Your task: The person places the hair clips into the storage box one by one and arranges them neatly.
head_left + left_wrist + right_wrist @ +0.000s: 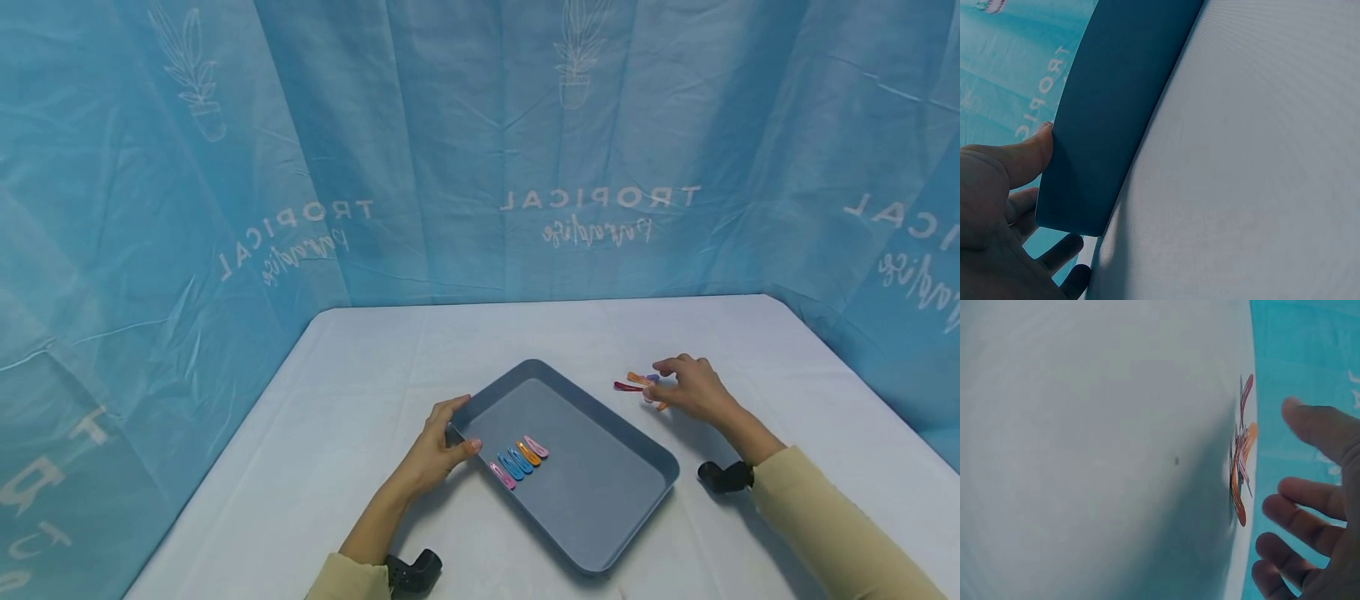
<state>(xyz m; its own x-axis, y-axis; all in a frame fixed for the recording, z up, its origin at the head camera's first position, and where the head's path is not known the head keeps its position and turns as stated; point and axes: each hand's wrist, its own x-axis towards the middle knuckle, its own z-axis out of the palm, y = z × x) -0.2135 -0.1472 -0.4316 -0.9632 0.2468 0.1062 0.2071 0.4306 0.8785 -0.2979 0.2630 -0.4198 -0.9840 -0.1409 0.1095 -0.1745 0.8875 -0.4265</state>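
Note:
A grey rectangular tray (592, 500) lies at an angle on the table. Its left corner is gripped by my left hand (433, 450), thumb at the rim and fingers around the outside; the left wrist view shows the tray's outer wall (1116, 119) beside that thumb. Inside the tray, several snap hair clips (528, 452) in pink, blue and orange form a slanted row. My right hand (693, 390) hovers over a small pile of hair clips (1241, 469), red, orange and purple among them. In the right wrist view its fingers are spread and apart from the pile, holding nothing.
A white cloth (390, 358) covers the table. Blue printed curtains (450, 150) hang behind it and at both sides. Each wrist wears a black camera mount, the left one (416, 573) near the front edge and the right one (723, 477) beside the tray.

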